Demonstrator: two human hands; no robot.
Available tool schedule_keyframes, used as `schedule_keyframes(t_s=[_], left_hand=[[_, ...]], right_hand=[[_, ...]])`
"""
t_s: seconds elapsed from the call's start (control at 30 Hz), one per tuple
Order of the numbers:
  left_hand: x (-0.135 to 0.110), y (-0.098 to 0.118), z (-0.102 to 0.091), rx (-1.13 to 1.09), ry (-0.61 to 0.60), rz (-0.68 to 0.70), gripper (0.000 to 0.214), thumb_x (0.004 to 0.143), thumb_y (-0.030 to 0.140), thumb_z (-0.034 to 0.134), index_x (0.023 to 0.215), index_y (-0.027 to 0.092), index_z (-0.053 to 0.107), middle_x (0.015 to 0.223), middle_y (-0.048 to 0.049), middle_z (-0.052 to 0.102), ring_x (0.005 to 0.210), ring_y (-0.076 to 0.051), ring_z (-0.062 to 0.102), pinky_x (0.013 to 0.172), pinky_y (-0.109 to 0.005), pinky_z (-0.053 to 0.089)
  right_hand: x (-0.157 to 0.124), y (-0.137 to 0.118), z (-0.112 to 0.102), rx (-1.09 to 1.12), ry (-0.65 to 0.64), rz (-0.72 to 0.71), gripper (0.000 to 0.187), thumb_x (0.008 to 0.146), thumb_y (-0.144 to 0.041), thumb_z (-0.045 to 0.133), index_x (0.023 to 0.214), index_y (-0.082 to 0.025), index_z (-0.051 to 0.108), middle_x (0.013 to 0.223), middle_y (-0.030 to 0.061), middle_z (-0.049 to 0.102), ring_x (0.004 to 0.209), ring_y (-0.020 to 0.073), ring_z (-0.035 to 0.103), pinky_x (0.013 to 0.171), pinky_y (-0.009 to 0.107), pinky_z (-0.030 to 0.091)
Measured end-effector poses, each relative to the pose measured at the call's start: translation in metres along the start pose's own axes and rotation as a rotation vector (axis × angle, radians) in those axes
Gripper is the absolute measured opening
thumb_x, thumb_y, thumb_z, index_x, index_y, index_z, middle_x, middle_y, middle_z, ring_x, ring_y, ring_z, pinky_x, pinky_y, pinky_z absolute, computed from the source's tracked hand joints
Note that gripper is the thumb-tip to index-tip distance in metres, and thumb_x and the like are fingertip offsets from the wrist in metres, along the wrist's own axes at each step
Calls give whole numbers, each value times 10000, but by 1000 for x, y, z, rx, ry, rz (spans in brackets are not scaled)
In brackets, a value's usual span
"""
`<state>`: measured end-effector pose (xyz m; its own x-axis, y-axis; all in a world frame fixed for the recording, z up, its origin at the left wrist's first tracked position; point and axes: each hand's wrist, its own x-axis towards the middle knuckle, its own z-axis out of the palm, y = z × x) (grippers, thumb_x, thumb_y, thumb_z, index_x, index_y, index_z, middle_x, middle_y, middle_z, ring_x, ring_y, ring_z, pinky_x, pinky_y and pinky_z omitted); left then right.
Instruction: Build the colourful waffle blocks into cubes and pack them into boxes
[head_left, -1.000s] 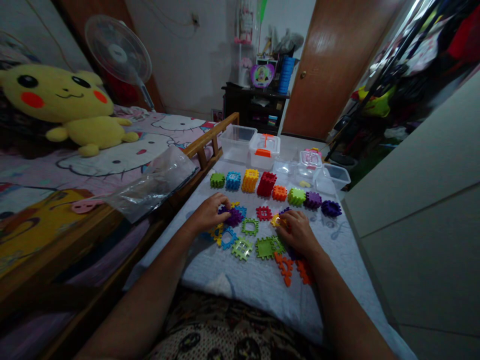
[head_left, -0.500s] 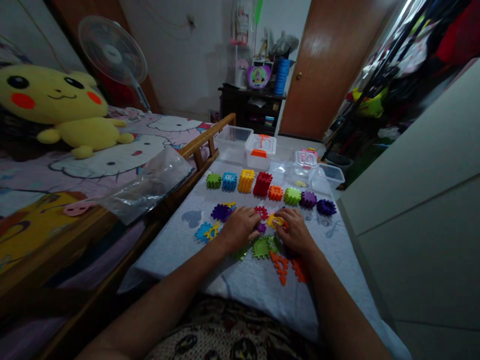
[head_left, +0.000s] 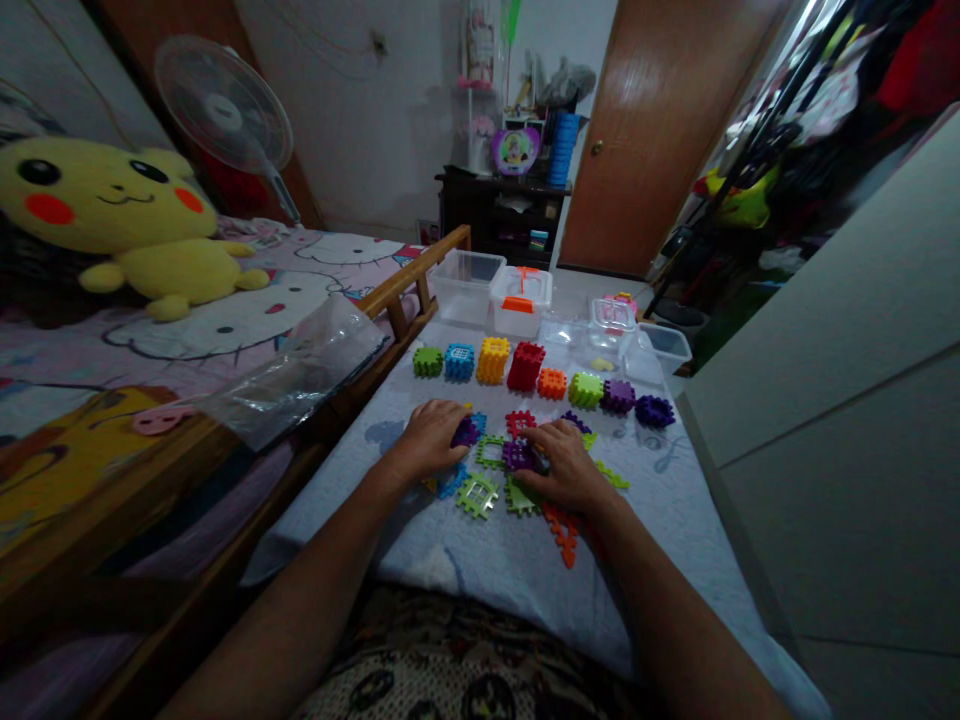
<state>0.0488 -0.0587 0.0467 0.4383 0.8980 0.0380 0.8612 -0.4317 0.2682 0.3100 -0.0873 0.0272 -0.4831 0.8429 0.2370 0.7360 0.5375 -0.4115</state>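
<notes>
My left hand rests on the left of the loose pieces, its curled fingers around a dark purple notched building piece. Thumb and fingers of my right hand close on a purple notched piece in the middle. Between the hands lie a light green frame piece and a green window piece. A red piece sits just beyond the right fingers. Below that hand are another green piece, partly covered, and an orange triangular piece. Blue pieces show beside my left wrist.
Behind the loose pieces runs a row of stacks, among them yellow, red and dark purple. Clear plastic boxes stand at the table's far end. A wooden bed rail borders the left, a pale cabinet the right.
My left hand has moved left onto the dark purple piece, uncovering the green pieces. My right hand has shifted a little left and down, onto the purple piece, away from a yellow one.
</notes>
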Motion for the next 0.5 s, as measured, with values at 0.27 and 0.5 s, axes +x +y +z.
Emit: schedule_keyframes(t_s=[0.27,0.5], left_hand=[[3,0,7,5,17,5,537,721,192,629,1253,220,562,1231,-119,619,1199,-326,503,1036,-469,346],[3,4,18,42,66,8,542,706,165,589,1245,208,564,1145,-112,623,1145,-303,527,1001,-438,371]], right_hand=[[-1,2,4,7,-17,-11,492,767,-343,707,1221,-184,603,1060,97,664,1030,284,507,959,456,384],[-2,5,-2,72,47,24,515,765,-298,698,1249,-189,561,1138,101,599,1077,277,512,972,437,418]])
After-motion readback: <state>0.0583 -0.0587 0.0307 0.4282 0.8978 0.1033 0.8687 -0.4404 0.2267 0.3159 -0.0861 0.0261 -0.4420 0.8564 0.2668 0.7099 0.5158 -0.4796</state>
